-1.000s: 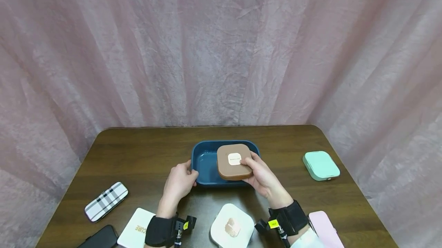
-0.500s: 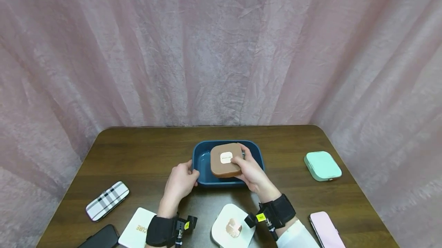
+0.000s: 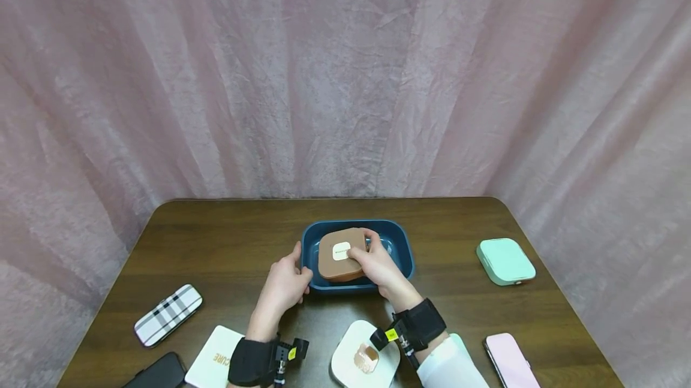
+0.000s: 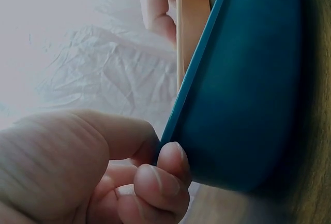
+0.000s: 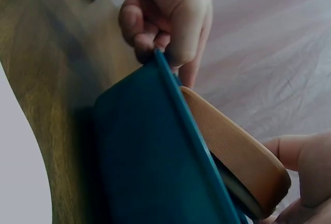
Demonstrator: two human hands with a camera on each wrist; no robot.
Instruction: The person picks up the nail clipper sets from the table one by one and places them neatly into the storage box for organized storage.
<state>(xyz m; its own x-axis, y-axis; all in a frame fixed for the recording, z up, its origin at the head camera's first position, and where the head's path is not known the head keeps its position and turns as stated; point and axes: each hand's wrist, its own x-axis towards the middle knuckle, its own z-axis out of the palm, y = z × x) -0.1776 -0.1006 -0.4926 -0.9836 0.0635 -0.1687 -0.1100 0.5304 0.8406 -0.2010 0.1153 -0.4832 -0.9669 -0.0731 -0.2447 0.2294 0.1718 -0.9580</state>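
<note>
A brown square case (image 3: 330,259) with rounded corners and a small white label is held by my right hand (image 3: 380,268), thumb on its top. It sits tilted, partly inside the blue rectangular tray (image 3: 398,250), toward the left half. In the right wrist view the case (image 5: 235,149) leans above the tray rim (image 5: 189,125); whether it touches the bottom is hidden. My left hand (image 3: 284,283) pinches the tray's left rim. The left wrist view shows that thumb and fingers gripping the tray wall (image 4: 243,89), with the case (image 4: 194,22) showing beyond the rim.
A white rounded-square case (image 3: 351,352) lies in front of the tray. A mint case (image 3: 505,261) and a pink flat item (image 3: 513,361) lie right. Left are a checked case (image 3: 167,315), a white box (image 3: 216,355) and a black item (image 3: 158,372). A curtain (image 3: 345,76) hangs behind.
My right hand has moved left and slightly down with the brown case, from the tray's right half to its left half. My left hand stays on the rim.
</note>
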